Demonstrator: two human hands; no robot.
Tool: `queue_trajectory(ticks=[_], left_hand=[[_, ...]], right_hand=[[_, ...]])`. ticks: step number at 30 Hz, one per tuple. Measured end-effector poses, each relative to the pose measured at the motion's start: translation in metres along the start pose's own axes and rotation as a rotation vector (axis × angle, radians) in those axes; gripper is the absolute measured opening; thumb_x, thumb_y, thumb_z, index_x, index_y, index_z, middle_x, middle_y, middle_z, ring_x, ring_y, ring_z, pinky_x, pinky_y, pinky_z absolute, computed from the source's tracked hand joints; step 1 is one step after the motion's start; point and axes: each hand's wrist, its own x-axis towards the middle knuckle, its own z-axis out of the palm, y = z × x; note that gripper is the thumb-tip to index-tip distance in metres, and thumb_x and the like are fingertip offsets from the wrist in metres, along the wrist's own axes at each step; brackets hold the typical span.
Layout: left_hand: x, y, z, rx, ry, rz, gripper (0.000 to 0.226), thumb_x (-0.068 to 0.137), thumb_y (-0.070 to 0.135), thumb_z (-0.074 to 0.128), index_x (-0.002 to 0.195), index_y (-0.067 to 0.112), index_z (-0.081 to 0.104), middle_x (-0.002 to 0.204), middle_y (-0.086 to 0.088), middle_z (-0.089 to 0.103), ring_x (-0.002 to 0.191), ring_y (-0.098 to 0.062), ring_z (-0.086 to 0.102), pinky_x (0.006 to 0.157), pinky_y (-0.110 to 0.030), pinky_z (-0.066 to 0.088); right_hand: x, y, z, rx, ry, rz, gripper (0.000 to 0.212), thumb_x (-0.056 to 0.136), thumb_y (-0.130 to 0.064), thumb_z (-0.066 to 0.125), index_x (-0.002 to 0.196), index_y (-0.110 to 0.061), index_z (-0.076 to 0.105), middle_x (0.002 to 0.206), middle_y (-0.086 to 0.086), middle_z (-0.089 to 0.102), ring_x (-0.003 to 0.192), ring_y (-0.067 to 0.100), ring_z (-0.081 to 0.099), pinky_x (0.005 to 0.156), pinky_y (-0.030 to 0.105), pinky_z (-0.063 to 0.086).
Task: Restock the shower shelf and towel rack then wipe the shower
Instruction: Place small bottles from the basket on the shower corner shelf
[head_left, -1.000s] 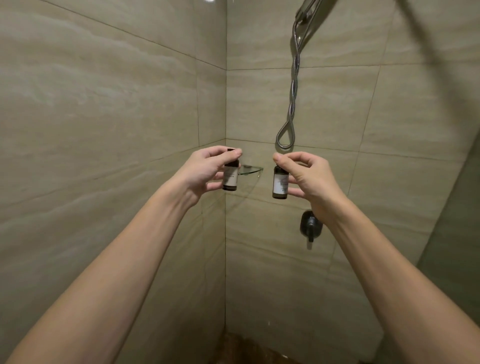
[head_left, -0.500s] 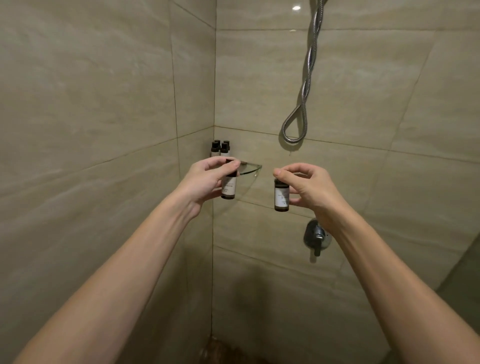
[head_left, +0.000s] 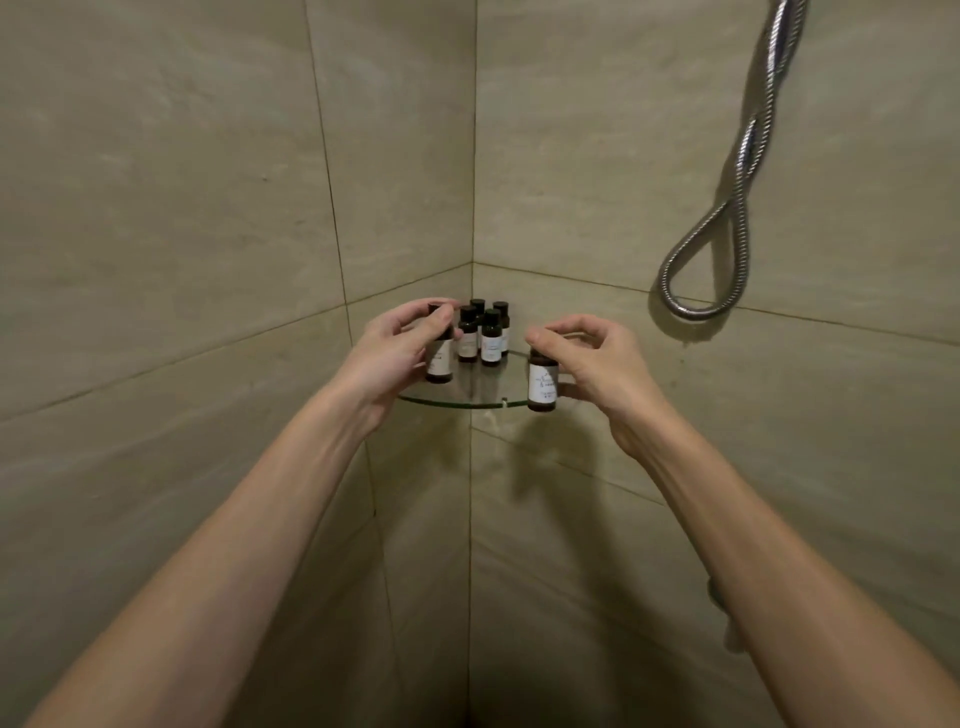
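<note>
Left grip (head_left: 387, 353) pinches left bottle (head_left: 440, 365) | right grip (head_left: 597, 374) pinches right bottle (head_left: 543, 385) | glass shelf (head_left: 452, 402) holds four bottles (head_left: 491, 340)

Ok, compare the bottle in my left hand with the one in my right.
The left-hand bottle is over the glass shelf, next to the four standing bottles; the right-hand bottle is at the shelf's front rim, apart from them. The left one's label is partly hidden by the left hand; the right one's faces the camera. Both are upright, dark, white-labelled.
</note>
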Motion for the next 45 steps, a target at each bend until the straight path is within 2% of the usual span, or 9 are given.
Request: queue_trajectory(ticks=[7, 12, 20, 27, 30, 33, 35, 38, 45], left_hand=[[0.045, -0.03, 0.0, 0.081, 0.038, 0.02, 0.024, 0.096, 0.038, 0.064, 0.117, 0.028, 0.072, 0.104, -0.003, 0.077, 0.087, -0.012, 0.071, 0.075, -0.031, 0.055], [0.07, -0.045, 0.002, 0.188, -0.033, 0.111, 0.026, 0.101, 0.027, 0.058, 0.123, 0.018, 0.067, 0.105, -0.005, 0.075, 0.077, 0.004, 0.067, 0.059, -0.01, 0.047], [0.085, -0.071, 0.005, 0.327, 0.009, 0.247, 0.021, 0.105, 0.019, 0.049, 0.118, 0.01, 0.063, 0.097, 0.0, 0.07, 0.083, -0.001, 0.064, 0.073, -0.017, 0.048], [0.079, -0.078, 0.004, 0.532, 0.036, 0.301, 0.012, 0.106, 0.032, 0.043, 0.11, 0.027, 0.054, 0.091, 0.018, 0.063, 0.082, 0.006, 0.058, 0.062, -0.01, 0.037], [0.076, -0.08, 0.0, 0.581, 0.021, 0.299, 0.022, 0.104, 0.036, 0.049, 0.123, 0.025, 0.051, 0.095, 0.016, 0.065, 0.087, 0.002, 0.062, 0.066, -0.017, 0.044], [0.071, -0.085, -0.006, 0.61, -0.017, 0.264, 0.059, 0.096, 0.038, 0.063, 0.145, 0.026, 0.034, 0.127, 0.006, 0.063, 0.114, -0.012, 0.061, 0.096, -0.036, 0.052], [0.068, -0.086, -0.009, 0.661, 0.005, 0.259, 0.071, 0.091, 0.038, 0.069, 0.149, 0.026, 0.029, 0.135, 0.004, 0.059, 0.124, -0.017, 0.057, 0.103, -0.044, 0.05], [0.064, -0.088, -0.01, 0.76, 0.062, 0.298, 0.067, 0.089, 0.029, 0.072, 0.144, 0.024, 0.035, 0.124, 0.003, 0.063, 0.117, -0.016, 0.06, 0.099, -0.044, 0.053], [0.068, -0.085, -0.002, 0.871, 0.131, 0.329, 0.055, 0.089, 0.02, 0.072, 0.135, 0.019, 0.042, 0.106, -0.001, 0.07, 0.099, -0.022, 0.068, 0.086, -0.044, 0.056]], right_hand=[[0.054, 0.036, 0.029, -0.025, 0.044, -0.072, 0.038, 0.074, -0.046, 0.083, 0.097, -0.019, 0.07, 0.092, 0.007, 0.077, 0.088, 0.023, 0.075, 0.081, 0.053, 0.061], [0.074, 0.049, 0.042, -0.147, 0.119, -0.102, 0.035, 0.069, -0.054, 0.083, 0.088, -0.028, 0.069, 0.086, 0.002, 0.074, 0.081, 0.019, 0.073, 0.075, 0.044, 0.06], [0.092, 0.058, 0.065, -0.227, 0.165, -0.073, 0.03, 0.078, -0.041, 0.083, 0.095, -0.021, 0.068, 0.083, -0.003, 0.07, 0.083, 0.019, 0.073, 0.078, 0.045, 0.061], [0.086, 0.063, 0.065, -0.291, 0.152, -0.165, 0.03, 0.081, -0.044, 0.08, 0.097, -0.022, 0.067, 0.084, -0.005, 0.069, 0.075, 0.008, 0.066, 0.073, 0.038, 0.061], [0.086, 0.067, 0.058, -0.351, 0.097, -0.198, 0.039, 0.079, -0.055, 0.076, 0.102, -0.025, 0.066, 0.086, -0.006, 0.07, 0.077, 0.008, 0.067, 0.071, 0.031, 0.059], [0.085, 0.071, 0.049, -0.444, 0.061, -0.229, 0.048, 0.078, -0.058, 0.075, 0.111, -0.025, 0.066, 0.092, -0.007, 0.071, 0.086, 0.007, 0.068, 0.075, 0.025, 0.055], [0.082, 0.073, 0.044, -0.537, 0.029, -0.236, 0.05, 0.079, -0.053, 0.076, 0.119, -0.024, 0.066, 0.098, -0.012, 0.07, 0.092, 0.0, 0.064, 0.08, 0.021, 0.053], [0.079, 0.078, 0.042, -0.67, -0.015, -0.241, 0.047, 0.08, -0.048, 0.076, 0.122, -0.029, 0.065, 0.1, -0.019, 0.068, 0.099, -0.006, 0.06, 0.084, 0.022, 0.049], [0.087, 0.088, 0.052, -0.71, 0.081, -0.274, 0.031, 0.077, -0.045, 0.079, 0.103, -0.029, 0.072, 0.086, -0.016, 0.069, 0.091, 0.012, 0.063, 0.077, 0.035, 0.051]])
